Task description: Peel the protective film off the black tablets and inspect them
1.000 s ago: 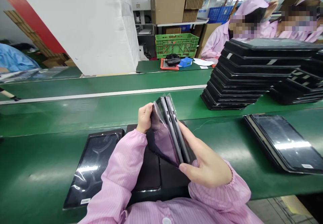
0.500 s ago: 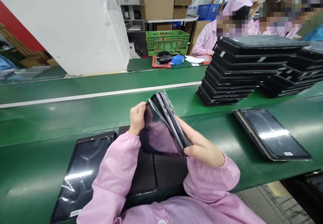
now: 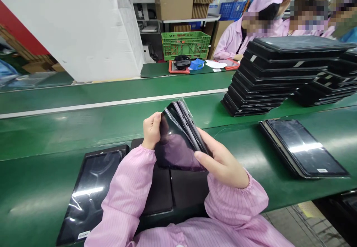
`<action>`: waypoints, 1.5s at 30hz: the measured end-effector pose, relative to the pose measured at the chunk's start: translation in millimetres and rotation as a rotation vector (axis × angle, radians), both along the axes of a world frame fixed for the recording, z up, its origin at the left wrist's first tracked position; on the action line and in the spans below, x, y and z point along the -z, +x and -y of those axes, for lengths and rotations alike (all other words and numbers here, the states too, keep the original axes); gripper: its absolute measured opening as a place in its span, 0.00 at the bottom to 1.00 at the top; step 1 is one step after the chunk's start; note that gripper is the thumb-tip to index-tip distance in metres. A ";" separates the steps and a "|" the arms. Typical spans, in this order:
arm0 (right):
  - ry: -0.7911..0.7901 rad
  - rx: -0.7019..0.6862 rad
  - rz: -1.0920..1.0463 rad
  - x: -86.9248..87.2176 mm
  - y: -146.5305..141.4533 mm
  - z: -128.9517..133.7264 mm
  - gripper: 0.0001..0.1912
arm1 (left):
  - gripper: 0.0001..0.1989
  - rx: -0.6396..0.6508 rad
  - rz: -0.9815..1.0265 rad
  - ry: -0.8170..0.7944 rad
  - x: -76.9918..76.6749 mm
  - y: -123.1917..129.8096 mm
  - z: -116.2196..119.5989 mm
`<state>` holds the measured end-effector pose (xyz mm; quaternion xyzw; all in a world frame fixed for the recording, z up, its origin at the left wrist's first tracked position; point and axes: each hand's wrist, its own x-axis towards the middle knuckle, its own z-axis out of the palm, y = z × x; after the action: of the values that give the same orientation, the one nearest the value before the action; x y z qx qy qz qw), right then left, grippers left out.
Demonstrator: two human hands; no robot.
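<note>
Several thin tablets [image 3: 178,146] with clear film on them are held tilted above the green bench, fanned slightly apart at the top. My left hand [image 3: 152,130] grips their upper left edge in a closed hold. On the lower right side my right hand [image 3: 220,158] wraps round them, its thumb on the front screen and its fingers behind. Under the tablets lie black flat cases [image 3: 157,198]. Left of my left sleeve a film-covered tablet [image 3: 92,187] rests on a black case.
Tall stacks of black cased tablets [image 3: 279,68] stand at the back right. Nearer, a tablet [image 3: 306,143] lies on a case. Beyond the bench are a green crate [image 3: 185,44], a small blue box [image 3: 196,64] and a person in pink [image 3: 230,41]. A white pillar [image 3: 97,28] rises at the left.
My right thumb has moved from the tablets' lower edge up onto the front screen. The stacks and the tablet at the right appear slightly farther right in the view.
</note>
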<state>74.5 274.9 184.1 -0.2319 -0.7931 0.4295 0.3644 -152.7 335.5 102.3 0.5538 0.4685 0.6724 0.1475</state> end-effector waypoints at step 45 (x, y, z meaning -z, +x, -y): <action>-0.069 -0.142 -0.059 -14.3 17.5 14.5 0.23 | 0.32 0.141 0.041 0.034 -12.2 4.3 16.1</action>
<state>92.0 260.4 198.4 -0.1744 -0.7811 0.4881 0.3481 -148.4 319.4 114.6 0.5739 0.4137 0.6794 0.1946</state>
